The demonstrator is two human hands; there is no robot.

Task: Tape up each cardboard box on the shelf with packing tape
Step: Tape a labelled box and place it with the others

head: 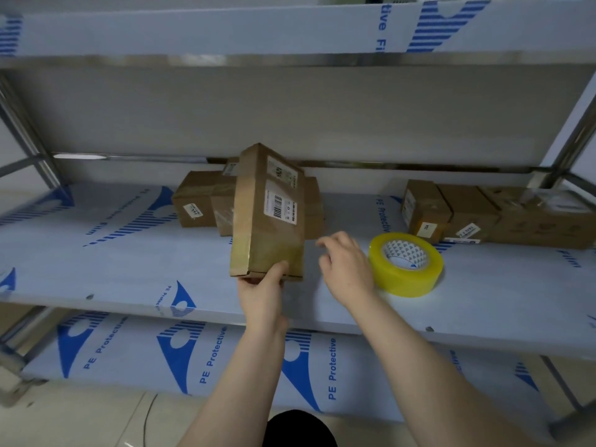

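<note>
Left hand (262, 293) grips tilted cardboard box (269, 217) at bottom; right hand (345, 266) loose beside tape roll (405, 264).

The left hand (261, 291) and the right hand (346, 269) are appearing bare, and the forearms (419, 366) too. At the bottom edge, between the arms, a rounded black shape (300, 429) is showing, maybe clothing.

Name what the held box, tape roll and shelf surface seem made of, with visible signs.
Held box: matte brown cardboard, creased edges.
Tape roll: glossy yellowish see-through plastic round a printed core.
Shelf surface: white plastic film, printed "PE Protective"; probably metal beneath.
</note>
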